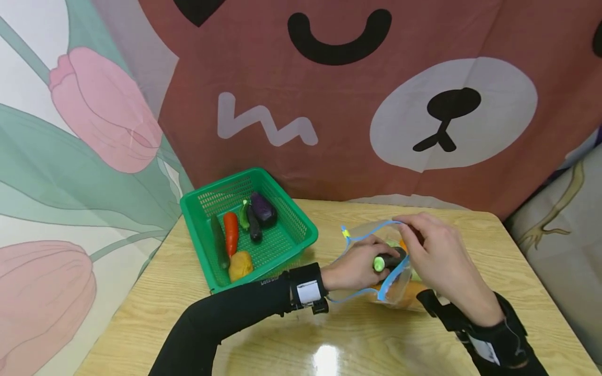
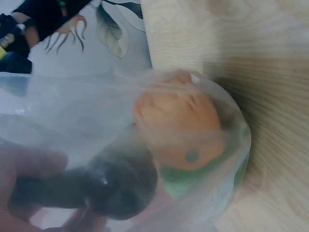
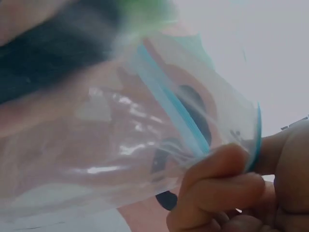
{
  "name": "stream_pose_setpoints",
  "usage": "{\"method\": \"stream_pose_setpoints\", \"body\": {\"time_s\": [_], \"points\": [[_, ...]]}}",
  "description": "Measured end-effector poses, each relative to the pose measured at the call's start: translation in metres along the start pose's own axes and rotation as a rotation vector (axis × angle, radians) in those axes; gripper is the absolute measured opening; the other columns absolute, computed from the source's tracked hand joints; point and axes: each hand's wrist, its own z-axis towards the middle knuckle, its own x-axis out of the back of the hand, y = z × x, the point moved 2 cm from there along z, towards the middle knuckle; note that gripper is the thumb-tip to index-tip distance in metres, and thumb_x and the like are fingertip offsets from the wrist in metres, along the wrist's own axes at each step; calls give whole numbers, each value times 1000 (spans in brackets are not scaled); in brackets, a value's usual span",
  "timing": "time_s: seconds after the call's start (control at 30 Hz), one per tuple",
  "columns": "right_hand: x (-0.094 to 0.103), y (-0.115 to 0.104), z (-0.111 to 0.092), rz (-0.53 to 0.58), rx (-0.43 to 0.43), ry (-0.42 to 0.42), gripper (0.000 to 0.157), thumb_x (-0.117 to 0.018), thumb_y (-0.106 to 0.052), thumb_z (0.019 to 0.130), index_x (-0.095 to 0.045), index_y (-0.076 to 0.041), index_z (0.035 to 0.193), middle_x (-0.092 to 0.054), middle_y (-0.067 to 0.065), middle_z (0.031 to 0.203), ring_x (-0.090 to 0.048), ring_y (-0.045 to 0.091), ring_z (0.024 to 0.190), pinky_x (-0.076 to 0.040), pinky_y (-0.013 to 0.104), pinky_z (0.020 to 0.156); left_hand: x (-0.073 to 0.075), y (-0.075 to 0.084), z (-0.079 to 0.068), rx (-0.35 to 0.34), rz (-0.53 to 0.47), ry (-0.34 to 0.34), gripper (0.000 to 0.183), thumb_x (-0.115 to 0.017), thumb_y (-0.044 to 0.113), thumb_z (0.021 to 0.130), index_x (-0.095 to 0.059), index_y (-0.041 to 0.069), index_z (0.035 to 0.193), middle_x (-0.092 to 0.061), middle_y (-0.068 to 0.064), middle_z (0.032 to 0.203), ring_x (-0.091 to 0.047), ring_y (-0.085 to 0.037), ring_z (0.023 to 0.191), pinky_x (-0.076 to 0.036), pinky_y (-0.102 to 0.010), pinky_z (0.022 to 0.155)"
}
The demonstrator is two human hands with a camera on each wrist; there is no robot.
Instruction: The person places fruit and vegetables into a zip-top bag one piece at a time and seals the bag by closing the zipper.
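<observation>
Shows 2 hands: 1 left hand (image 1: 355, 266), 1 right hand (image 1: 439, 253). Includes 1 table (image 1: 282, 339), 1 green basket (image 1: 308, 235) and 1 clear bag (image 1: 392, 277) with 1 yellow slider (image 1: 345, 233). Counts 6 pieces in the basket: 1 cucumber (image 1: 219, 241), 1 red-orange vegetable (image 1: 231, 233), 1 green pepper (image 1: 244, 215), 2 eggplants (image 1: 264, 210), 1 yellow potato-like piece (image 1: 241, 266). Adds 1 dark vegetable (image 1: 392, 259) at the left hand. Shows at least 1 orange piece (image 2: 176, 121) and 1 green piece (image 2: 183, 180) in the bag, exact total untellable through the film.
</observation>
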Motion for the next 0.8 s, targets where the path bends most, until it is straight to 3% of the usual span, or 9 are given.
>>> {"method": "stream_pose_setpoints", "body": {"time_s": [0.13, 0.23, 0.37, 0.43, 0.57, 0.67, 0.8], "points": [[2, -2, -1, 34, 16, 3, 22, -55, -9, 91, -63, -4, 111, -49, -3, 73, -40, 8, 56, -33, 23, 48, 2, -4, 3, 149, -61, -90, 41, -63, 30, 85, -56, 18, 123, -54, 3, 116, -48, -4, 101, -39, -14, 78], [2, -2, 0, 42, 3, 18, 22, -56, -9, 91, -62, -5, 112, -52, -3, 74, -43, 8, 57, -34, 23, 48, 3, -6, 5, 283, -188, -135, 42, -61, 38, 85, -53, 23, 123, -55, 8, 115, -51, -3, 98, -41, -18, 77], [1, -2, 1, 43, 1, 42, 20, -58, -8, 89, -63, -6, 109, -55, -2, 74, -45, 9, 58, -36, 23, 48, 1, -7, 5, 406, -312, -156, 37, -59, 38, 83, -48, 24, 116, -56, 10, 107, -54, -4, 89, -44, -22, 72], [1, -2, 1, 45, 11, 54, 19, -58, -8, 89, -64, -6, 107, -55, -3, 73, -45, 8, 58, -36, 22, 48, 0, -6, 6, 401, -293, -156, 34, -60, 33, 83, -45, 22, 111, -55, 8, 100, -54, -6, 80, -44, -22, 65], [0, -2, 1, 50, 27, 67, 18, -59, -7, 88, -65, -8, 105, -54, -4, 72, -44, 6, 57, -35, 20, 48, 0, -4, 11, 280, -181, -114, 28, -60, 22, 85, -43, 17, 107, -49, 5, 90, -51, -8, 72, -41, -18, 59], [0, -2, 0, 54, 27, 61, 18, -58, -7, 89, -65, -8, 105, -53, -5, 72, -44, 6, 57, -35, 20, 49, 0, -2, 15, 224, -124, -115, 28, -60, 22, 87, -47, 16, 111, -53, 7, 96, -53, -5, 83, -40, -13, 66], [0, -1, 1, 50, 18, 43, 18, -57, -8, 90, -64, -7, 106, -52, -4, 72, -44, 7, 57, -36, 21, 48, 0, 0, 16, 245, -106, -171, 45, -57, 29, 89, -43, 15, 129, -55, 5, 116, -52, -5, 104, -40, -14, 79]]}}
